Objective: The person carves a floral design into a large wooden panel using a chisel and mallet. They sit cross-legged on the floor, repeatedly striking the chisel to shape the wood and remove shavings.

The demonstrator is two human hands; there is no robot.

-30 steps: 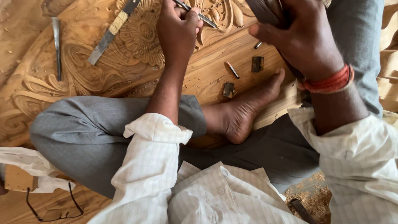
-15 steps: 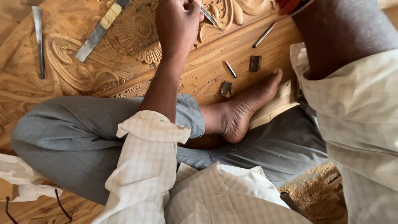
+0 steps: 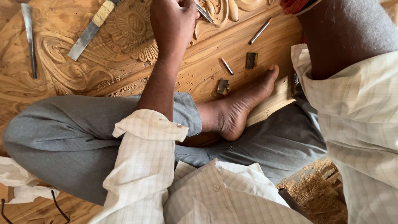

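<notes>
A thin metal carving tool (image 3: 204, 13) lies pinched in the left hand (image 3: 174, 20), its fingers curled shut around it over the carved wooden panel (image 3: 124, 45). The right hand is out of view. A flat chisel (image 3: 89, 31) lies left of those fingers.

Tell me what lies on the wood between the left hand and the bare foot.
In the head view, between the left hand and the foot lie a short pencil-like stick and a small dark metal piece, on the carved panel strewn with chips.

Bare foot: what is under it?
The bare foot rests on the carved wooden panel, beside a small metal piece. The panel surface beneath the sole is hidden.
</notes>
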